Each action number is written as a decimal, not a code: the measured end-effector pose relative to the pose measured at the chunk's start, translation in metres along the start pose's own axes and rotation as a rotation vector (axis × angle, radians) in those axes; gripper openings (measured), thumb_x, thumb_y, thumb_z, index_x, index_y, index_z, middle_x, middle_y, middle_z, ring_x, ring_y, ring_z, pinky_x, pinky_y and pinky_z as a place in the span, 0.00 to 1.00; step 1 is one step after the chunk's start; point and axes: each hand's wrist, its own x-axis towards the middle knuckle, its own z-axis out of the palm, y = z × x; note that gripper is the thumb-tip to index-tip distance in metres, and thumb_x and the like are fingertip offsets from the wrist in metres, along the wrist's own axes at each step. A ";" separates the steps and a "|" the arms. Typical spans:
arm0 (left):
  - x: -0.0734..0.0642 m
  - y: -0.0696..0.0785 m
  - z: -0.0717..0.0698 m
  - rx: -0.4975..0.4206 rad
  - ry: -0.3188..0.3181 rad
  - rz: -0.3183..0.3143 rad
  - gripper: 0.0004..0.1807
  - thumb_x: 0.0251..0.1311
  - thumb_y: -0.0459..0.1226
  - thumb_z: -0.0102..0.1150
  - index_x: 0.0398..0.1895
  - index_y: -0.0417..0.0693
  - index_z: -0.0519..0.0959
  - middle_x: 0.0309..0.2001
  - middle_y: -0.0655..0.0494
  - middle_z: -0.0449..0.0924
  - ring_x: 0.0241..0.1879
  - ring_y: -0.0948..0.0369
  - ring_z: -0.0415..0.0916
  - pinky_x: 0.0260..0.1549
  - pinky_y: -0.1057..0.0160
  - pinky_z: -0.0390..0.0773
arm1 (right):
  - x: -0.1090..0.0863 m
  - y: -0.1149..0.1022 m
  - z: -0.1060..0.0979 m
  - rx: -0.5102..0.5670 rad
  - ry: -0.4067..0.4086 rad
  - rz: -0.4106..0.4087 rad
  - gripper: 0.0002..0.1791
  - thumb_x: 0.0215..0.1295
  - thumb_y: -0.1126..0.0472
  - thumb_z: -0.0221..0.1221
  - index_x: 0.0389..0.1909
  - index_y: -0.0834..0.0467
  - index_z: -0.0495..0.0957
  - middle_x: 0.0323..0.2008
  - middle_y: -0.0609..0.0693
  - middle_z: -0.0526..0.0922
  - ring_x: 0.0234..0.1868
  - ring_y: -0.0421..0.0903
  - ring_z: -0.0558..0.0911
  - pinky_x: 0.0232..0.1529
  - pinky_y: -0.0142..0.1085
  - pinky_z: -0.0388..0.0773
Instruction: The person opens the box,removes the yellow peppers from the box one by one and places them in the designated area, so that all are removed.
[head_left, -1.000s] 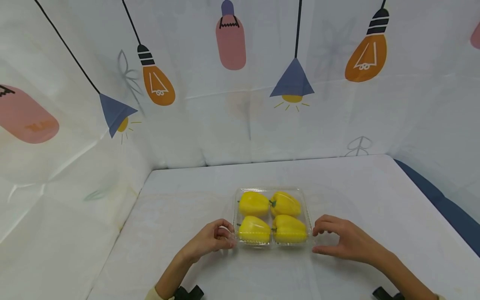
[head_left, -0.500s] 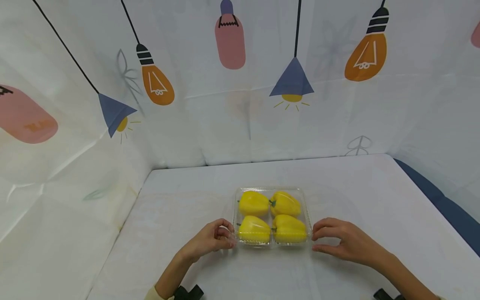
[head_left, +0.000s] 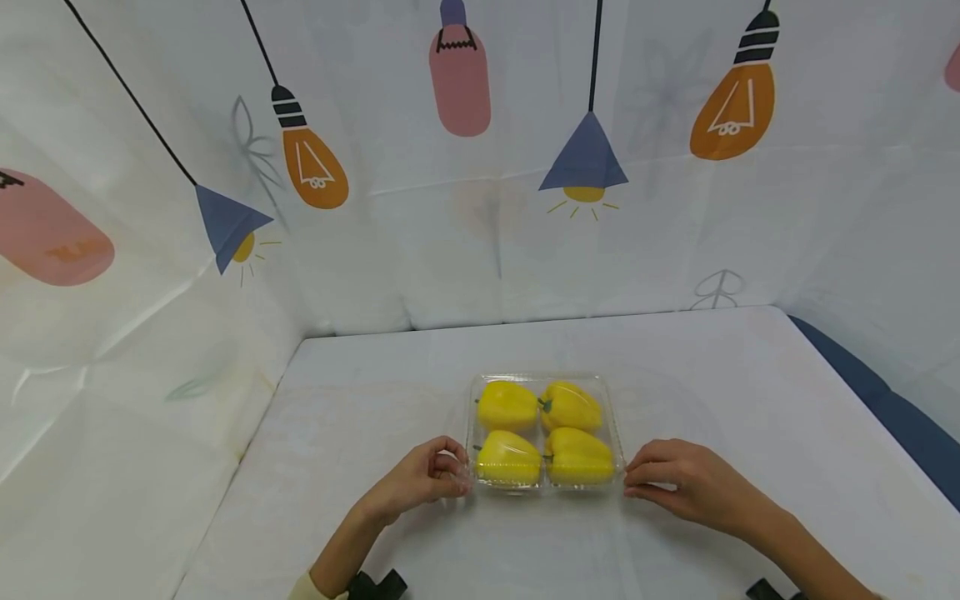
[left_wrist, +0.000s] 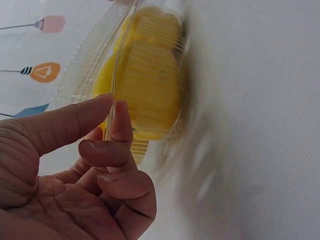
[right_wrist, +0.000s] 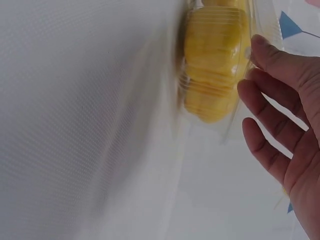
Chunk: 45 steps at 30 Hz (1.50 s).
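A clear plastic clamshell box [head_left: 610,402] sits on the white tabletop in front of me. Inside it lie several yellow bell peppers [head_left: 508,459], two by two, with green stems. My left hand [head_left: 420,481] pinches the box's left rim near the front corner; in the left wrist view the thumb [left_wrist: 75,122] lies on the rim flange with the index finger behind it. At the right rim, my right hand [head_left: 693,485] pinches the edge between thumb [right_wrist: 274,56] and index finger, while its other fingers spread loosely below.
White cloth covers the table [head_left: 390,375]. Behind it hangs a white curtain [head_left: 420,267] printed with lamps and bulbs. A dark blue surface [head_left: 862,367] shows past the right table edge. A black wrist mount [head_left: 377,586] shows at the bottom.
My right thumb and fingers have closed together onto the box's right rim, where they stood apart before. The left hand and the box have stayed in place.
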 end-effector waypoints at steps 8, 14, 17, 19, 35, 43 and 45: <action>0.001 -0.001 -0.001 0.004 0.000 0.008 0.19 0.54 0.31 0.63 0.47 0.38 0.69 0.32 0.53 0.80 0.28 0.63 0.73 0.22 0.70 0.68 | 0.000 -0.002 0.002 -0.048 0.012 -0.020 0.16 0.50 0.62 0.70 0.37 0.42 0.80 0.34 0.33 0.78 0.31 0.28 0.74 0.34 0.19 0.70; 0.002 -0.002 -0.001 0.008 0.002 0.018 0.19 0.55 0.31 0.63 0.47 0.37 0.69 0.31 0.52 0.79 0.27 0.63 0.72 0.21 0.71 0.68 | -0.002 -0.001 0.005 -0.087 0.026 0.006 0.13 0.49 0.61 0.70 0.34 0.45 0.81 0.33 0.33 0.78 0.25 0.27 0.71 0.26 0.16 0.64; 0.002 -0.003 0.000 0.004 0.002 0.026 0.19 0.55 0.30 0.63 0.48 0.36 0.68 0.32 0.51 0.79 0.29 0.62 0.75 0.23 0.69 0.70 | -0.002 -0.001 0.007 -0.107 0.031 0.009 0.13 0.49 0.62 0.69 0.34 0.45 0.80 0.32 0.33 0.77 0.24 0.26 0.70 0.25 0.16 0.64; 0.002 -0.003 0.000 0.000 0.002 0.033 0.19 0.55 0.29 0.62 0.48 0.36 0.68 0.32 0.51 0.80 0.31 0.60 0.76 0.26 0.67 0.73 | -0.003 -0.001 0.007 -0.113 0.031 0.012 0.12 0.50 0.62 0.69 0.35 0.46 0.80 0.32 0.33 0.77 0.24 0.26 0.70 0.25 0.16 0.65; 0.001 -0.006 0.000 0.059 0.023 0.044 0.21 0.53 0.36 0.67 0.47 0.40 0.70 0.31 0.53 0.79 0.27 0.63 0.71 0.25 0.69 0.70 | -0.001 -0.004 0.006 -0.049 0.029 0.069 0.15 0.48 0.65 0.70 0.34 0.45 0.78 0.31 0.33 0.76 0.24 0.22 0.69 0.26 0.16 0.69; 0.000 -0.005 0.001 0.073 0.017 0.067 0.21 0.54 0.34 0.66 0.48 0.38 0.69 0.32 0.52 0.80 0.28 0.63 0.73 0.26 0.69 0.71 | 0.002 -0.004 0.003 -0.014 0.009 0.090 0.13 0.51 0.63 0.68 0.34 0.44 0.78 0.31 0.32 0.77 0.24 0.22 0.70 0.26 0.16 0.68; 0.000 -0.004 0.002 0.075 0.020 0.060 0.21 0.54 0.33 0.66 0.48 0.38 0.69 0.33 0.52 0.80 0.28 0.63 0.74 0.27 0.69 0.72 | 0.002 -0.004 0.002 -0.005 0.003 0.097 0.14 0.51 0.63 0.68 0.34 0.43 0.78 0.31 0.32 0.77 0.25 0.23 0.70 0.27 0.16 0.68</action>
